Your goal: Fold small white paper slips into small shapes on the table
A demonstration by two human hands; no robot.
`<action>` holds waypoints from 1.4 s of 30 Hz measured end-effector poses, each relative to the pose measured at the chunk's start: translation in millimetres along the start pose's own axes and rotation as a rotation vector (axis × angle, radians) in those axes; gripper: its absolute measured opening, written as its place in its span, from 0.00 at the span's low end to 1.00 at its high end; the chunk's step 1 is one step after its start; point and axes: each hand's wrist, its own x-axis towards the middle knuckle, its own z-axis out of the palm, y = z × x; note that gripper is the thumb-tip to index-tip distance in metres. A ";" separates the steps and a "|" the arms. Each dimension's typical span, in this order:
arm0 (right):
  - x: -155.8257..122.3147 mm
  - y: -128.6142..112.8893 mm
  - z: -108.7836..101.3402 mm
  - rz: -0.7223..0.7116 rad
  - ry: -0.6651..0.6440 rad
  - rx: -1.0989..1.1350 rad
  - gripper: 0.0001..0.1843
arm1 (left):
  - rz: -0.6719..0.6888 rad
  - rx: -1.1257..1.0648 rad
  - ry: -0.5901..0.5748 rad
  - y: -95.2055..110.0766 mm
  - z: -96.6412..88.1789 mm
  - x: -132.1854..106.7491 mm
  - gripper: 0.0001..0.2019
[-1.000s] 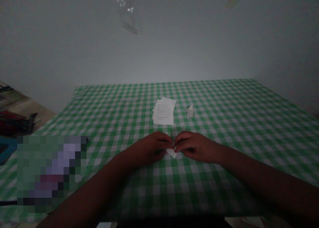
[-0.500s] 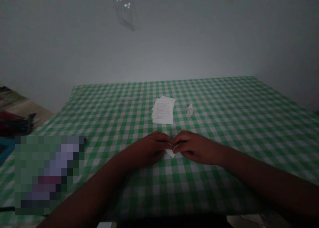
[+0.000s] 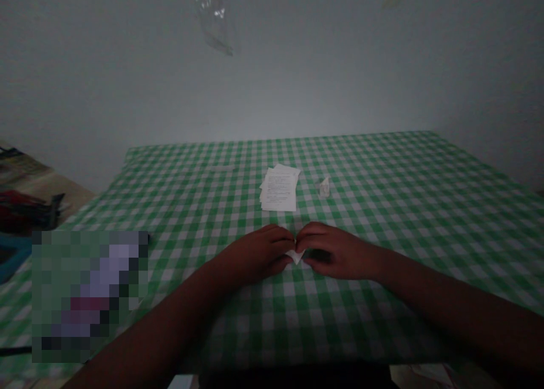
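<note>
A small white piece of paper (image 3: 295, 256) lies between my two hands on the green and white checked tablecloth (image 3: 382, 196). My left hand (image 3: 255, 253) and my right hand (image 3: 329, 250) meet fingertip to fingertip over it, both with fingers curled and pinching its upper edge. Only a small white corner of the paper shows under the fingers. Beyond the hands lies a stack of white printed sheets (image 3: 279, 188), and to its right stands a small folded paper shape (image 3: 324, 187).
A pixelated patch (image 3: 89, 295) covers the table's near left. Dark and red things (image 3: 25, 210) lie off the table's left edge. A clear plastic scrap (image 3: 212, 15) hangs on the pale wall behind.
The hands have closed in a little over the small paper, so less of it shows. The view has shifted slightly.
</note>
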 end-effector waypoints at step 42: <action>2.9 -32.4 20.5 0.469 0.466 0.515 0.06 | -0.601 -0.642 0.390 36.8 12.3 10.5 0.06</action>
